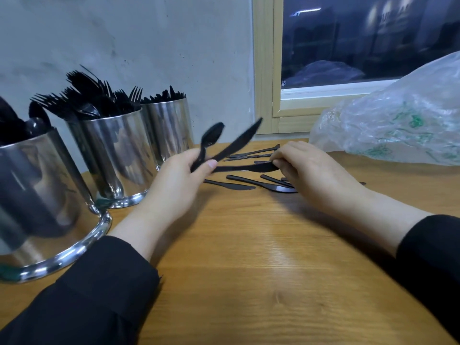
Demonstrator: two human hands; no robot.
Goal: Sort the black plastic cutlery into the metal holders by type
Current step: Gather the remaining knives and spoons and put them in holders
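My left hand [183,176] grips a black spoon [210,139] and a black knife [242,141] by their handles, both pointing up and to the right. My right hand [313,170] pinches another black knife [249,167] just above the wooden table [249,257]. Several loose black knives [230,185] lie on the table between and behind my hands. Three metal holders stand at the left: the nearest [42,202] holds spoons, the middle one [119,155] forks, the far one [171,130] knives.
A crumpled clear plastic bag [393,120] with green print lies at the right rear of the table. A grey wall and a wood-framed window [268,70] close off the back. Black sleeves cover both my forearms.
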